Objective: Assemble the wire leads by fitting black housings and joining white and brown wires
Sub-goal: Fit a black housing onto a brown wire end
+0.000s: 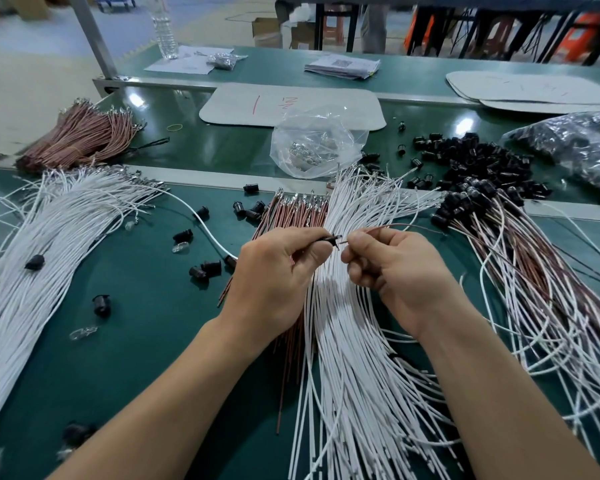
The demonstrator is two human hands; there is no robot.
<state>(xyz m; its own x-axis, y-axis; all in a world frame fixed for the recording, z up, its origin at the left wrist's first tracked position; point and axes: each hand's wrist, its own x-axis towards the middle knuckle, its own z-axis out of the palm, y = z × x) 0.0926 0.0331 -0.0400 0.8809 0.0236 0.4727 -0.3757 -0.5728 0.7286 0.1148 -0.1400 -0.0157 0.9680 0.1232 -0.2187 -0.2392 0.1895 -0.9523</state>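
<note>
My left hand [278,271] pinches a small black housing [331,240] between thumb and forefinger above the middle of the table. Facing it, my right hand [392,265] grips the end of a brown wire [409,227] that arcs off to the right; its tip sits just at the housing's opening. Beneath both hands lies a fanned bundle of white wires [347,341], and a bundle of brown wires [291,216] with metal terminals lies under my left hand. Finished leads with black housings [534,289] are heaped at the right.
Loose black housings [471,161] pile up at the back right, with a few more scattered [205,270] on the green mat. A clear plastic bag of metal parts [312,147] sits behind. More white wires [49,230] and brown wires [80,133] lie at the left.
</note>
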